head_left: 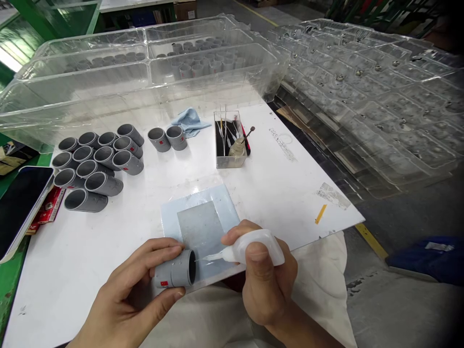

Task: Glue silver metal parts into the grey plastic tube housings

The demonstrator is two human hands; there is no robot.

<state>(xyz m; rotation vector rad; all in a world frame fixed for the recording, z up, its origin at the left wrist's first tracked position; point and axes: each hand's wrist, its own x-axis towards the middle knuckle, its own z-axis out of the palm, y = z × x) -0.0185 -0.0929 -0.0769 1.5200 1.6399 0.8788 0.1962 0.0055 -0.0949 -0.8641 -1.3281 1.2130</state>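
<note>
My left hand point(134, 285) grips a short grey plastic pipe coupling point(174, 269) on its side, with the open end facing right. My right hand point(264, 275) holds a translucent white squeeze bottle point(255, 247), and its thin nozzle tip sits at the coupling's rim. Both hands are above a pale blue mat point(174, 217) with a grey square sheet point(199, 229) on it. Farther up the white table point(290, 193) lies a heap of several matching couplings point(97, 164). Two more point(167, 138) stand beside a blue cloth point(190, 122).
A small clear box point(230, 140) holds brushes and a small bottle. Large clear compartment trays point(90, 92) with grey couplings inside stand behind the table. Stacked clear trays point(369, 96) lie to the right. A phone point(25, 203) and red packet point(47, 205) lie at the left.
</note>
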